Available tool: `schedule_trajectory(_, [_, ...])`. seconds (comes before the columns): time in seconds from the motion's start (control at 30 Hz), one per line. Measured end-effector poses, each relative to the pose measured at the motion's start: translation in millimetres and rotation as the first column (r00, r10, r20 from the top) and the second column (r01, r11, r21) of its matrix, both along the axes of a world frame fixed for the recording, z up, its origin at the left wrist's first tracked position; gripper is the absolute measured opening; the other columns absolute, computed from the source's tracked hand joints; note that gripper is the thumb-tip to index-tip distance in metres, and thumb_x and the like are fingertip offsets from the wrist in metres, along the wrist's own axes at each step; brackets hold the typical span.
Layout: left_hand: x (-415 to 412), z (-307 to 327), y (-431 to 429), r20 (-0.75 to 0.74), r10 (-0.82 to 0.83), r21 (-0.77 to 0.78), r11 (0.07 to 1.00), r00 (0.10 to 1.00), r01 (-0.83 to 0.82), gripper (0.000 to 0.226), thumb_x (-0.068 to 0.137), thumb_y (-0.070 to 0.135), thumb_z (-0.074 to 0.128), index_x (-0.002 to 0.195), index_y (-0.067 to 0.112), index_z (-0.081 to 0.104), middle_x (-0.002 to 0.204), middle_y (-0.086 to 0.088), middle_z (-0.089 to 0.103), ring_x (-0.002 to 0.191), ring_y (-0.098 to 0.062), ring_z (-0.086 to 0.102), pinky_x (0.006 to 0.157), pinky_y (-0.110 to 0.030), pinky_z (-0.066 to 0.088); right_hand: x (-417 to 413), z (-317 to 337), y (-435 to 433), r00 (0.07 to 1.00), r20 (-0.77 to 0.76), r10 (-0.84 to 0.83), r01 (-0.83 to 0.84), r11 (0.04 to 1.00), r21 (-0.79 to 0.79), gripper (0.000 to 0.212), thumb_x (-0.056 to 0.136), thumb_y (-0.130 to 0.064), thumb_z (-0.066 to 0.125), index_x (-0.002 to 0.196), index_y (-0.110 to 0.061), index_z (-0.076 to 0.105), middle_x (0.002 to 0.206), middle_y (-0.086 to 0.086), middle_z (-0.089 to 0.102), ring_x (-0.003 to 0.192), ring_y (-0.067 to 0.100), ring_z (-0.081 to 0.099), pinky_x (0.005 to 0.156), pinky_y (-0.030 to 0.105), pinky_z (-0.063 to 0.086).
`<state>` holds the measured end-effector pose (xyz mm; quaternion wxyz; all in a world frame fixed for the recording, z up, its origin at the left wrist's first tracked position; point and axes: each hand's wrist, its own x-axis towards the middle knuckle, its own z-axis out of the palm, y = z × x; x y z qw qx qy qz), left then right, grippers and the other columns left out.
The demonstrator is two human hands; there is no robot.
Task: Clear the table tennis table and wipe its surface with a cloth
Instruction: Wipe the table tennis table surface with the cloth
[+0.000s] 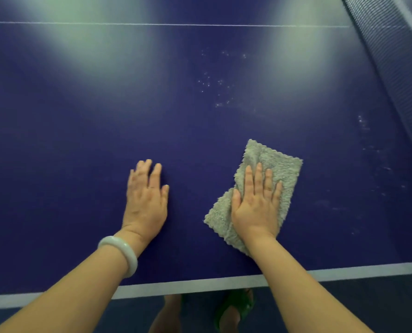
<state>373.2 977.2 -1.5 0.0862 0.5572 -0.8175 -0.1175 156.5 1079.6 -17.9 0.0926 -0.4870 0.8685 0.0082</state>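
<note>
A person's right hand (256,207) presses a grey cloth (267,188) flat on the blue bench (80,140), fingers (258,179) straight and slightly spread, near the white-edged front rim. The left hand (146,203) rests palm-down just beside it, fingers straight, a pale bangle (120,254) at the wrist. White specks (214,87) dot the surface beyond; the net (397,75) runs along the right.

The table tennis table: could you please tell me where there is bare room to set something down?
Widest bare table patch: left of the left hand, from thin white line to edge stripe. A narrow gap separates left hand and cloth. Crowded only where the right hand presses the cloth; pale specks lie beyond, toward the net.
</note>
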Motion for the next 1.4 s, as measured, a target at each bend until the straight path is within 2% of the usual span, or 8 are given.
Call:
schedule_trajectory(0.1, [-63, -5, 29, -0.034, -0.048, 0.056, 0.997, 0.998, 0.050, 0.058, 0.102, 0.034, 0.039, 0.152, 0.007, 0.030, 0.160, -0.018, 0.021, 0.151, -0.031, 0.012, 0.124, -0.046, 0.003, -9, 1, 32, 0.973, 0.012, 0.230, -0.230, 0.972, -0.040, 0.065, 0.101, -0.047, 0.015, 0.159, -0.019, 0.005, 0.167, 0.003, -0.004, 0.153, 0.022, -0.009, 0.123, 0.052, 0.005])
schedule_trajectory(0.2, [-86, -14, 41, 0.105, 0.035, 0.022, 0.999, 0.994, -0.038, 0.069, 0.100, 0.052, 0.019, 0.156, 0.011, 0.021, 0.163, -0.017, 0.011, 0.152, -0.030, 0.002, 0.123, -0.048, -0.003, -42, 0, 72, 0.940, 0.024, 0.339, -0.339, 0.941, -0.005, 0.064, 0.102, -0.047, 0.017, 0.160, -0.021, 0.008, 0.167, 0.000, -0.001, 0.154, 0.021, -0.005, 0.121, 0.052, 0.010])
schedule_trajectory(0.47, [-92, -19, 44, 0.235, 0.050, 0.012, 0.998, 0.971, -0.054, 0.078, 0.094, 0.059, 0.007, 0.156, 0.012, 0.013, 0.164, -0.015, 0.005, 0.152, -0.029, -0.005, 0.123, -0.050, -0.003, -104, 3, -17, 0.999, 0.027, -0.023, 0.023, 1.000, 0.010, 0.067, 0.099, -0.050, 0.004, 0.158, -0.020, -0.010, 0.165, 0.002, -0.019, 0.151, 0.022, -0.020, 0.122, 0.051, -0.007])
schedule_trajectory(0.6, [-91, -20, 44, 0.224, 0.059, -0.002, 0.998, 0.973, -0.060, 0.076, 0.095, 0.056, 0.012, 0.155, 0.010, 0.020, 0.163, -0.017, 0.011, 0.152, -0.030, 0.001, 0.123, -0.052, 0.002, -63, 8, 6, 0.935, 0.094, 0.342, -0.340, 0.940, -0.032, 0.068, 0.101, -0.053, 0.012, 0.159, -0.022, -0.006, 0.165, -0.001, -0.017, 0.151, 0.018, -0.021, 0.123, 0.049, -0.007])
schedule_trajectory(0.7, [-93, -21, 44, 0.237, 0.064, -0.014, 0.998, 0.969, -0.063, 0.075, 0.096, 0.055, 0.013, 0.154, 0.010, 0.020, 0.162, -0.017, 0.013, 0.152, -0.031, 0.003, 0.123, -0.053, 0.005, -78, 6, 61, 0.892, 0.076, 0.446, -0.445, 0.895, -0.029, 0.065, 0.103, -0.050, 0.019, 0.160, -0.023, 0.001, 0.167, -0.003, -0.010, 0.153, 0.017, -0.013, 0.122, 0.049, 0.001])
schedule_trajectory(0.97, [-93, -20, 44, 0.250, 0.069, -0.019, 0.998, 0.966, -0.067, 0.076, 0.095, 0.056, 0.011, 0.155, 0.010, 0.019, 0.163, -0.016, 0.011, 0.152, -0.030, 0.001, 0.123, -0.051, 0.002, -99, 5, -33, 0.998, 0.067, -0.020, 0.019, 1.000, 0.006, 0.066, 0.100, -0.048, 0.004, 0.156, -0.018, -0.015, 0.164, 0.005, -0.021, 0.151, 0.024, -0.021, 0.122, 0.051, -0.008])
schedule_trajectory(1.2, [-94, -19, 44, 0.258, 0.066, -0.005, 0.998, 0.964, -0.067, 0.072, 0.098, 0.054, 0.013, 0.155, 0.011, 0.017, 0.163, -0.015, 0.009, 0.152, -0.030, 0.000, 0.123, -0.051, 0.001, -80, 0, 51, 0.944, 0.042, 0.327, -0.325, 0.945, -0.042, 0.065, 0.102, -0.049, 0.015, 0.159, -0.021, 0.003, 0.167, 0.000, -0.007, 0.153, 0.020, -0.011, 0.123, 0.049, 0.001])
schedule_trajectory(1.4, [-93, -19, 44, 0.243, 0.065, -0.008, 0.998, 0.968, -0.065, 0.070, 0.099, 0.052, 0.018, 0.155, 0.012, 0.016, 0.163, -0.015, 0.009, 0.152, -0.030, 0.000, 0.123, -0.050, -0.001, -109, 1, -18, 0.990, 0.029, -0.138, 0.137, 0.990, 0.022, 0.065, 0.101, -0.046, 0.006, 0.158, -0.017, -0.010, 0.165, 0.006, -0.018, 0.152, 0.026, -0.018, 0.122, 0.053, -0.007])
